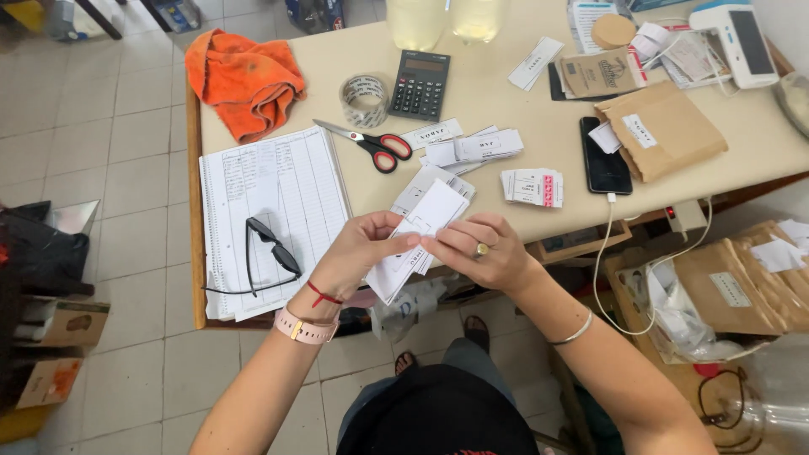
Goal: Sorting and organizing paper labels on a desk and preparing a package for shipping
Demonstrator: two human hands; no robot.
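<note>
Your left hand [358, 253] and right hand [482, 253] both pinch a stack of white labels [417, 240], fingers closed, past the desk's [539, 109] near edge.

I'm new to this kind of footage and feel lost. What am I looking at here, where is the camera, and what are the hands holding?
There is no machine: one camera on a person's head looks down at their bare hands. The left hand and right hand together hold a stack of white paper slips over the edge of a beige table. On the table lie red-handled scissors, a black calculator, a roll of clear tape, a crumpled orange cloth, a lined ledger sheet with black sunglasses, a black phone and brown paper envelopes.
</note>
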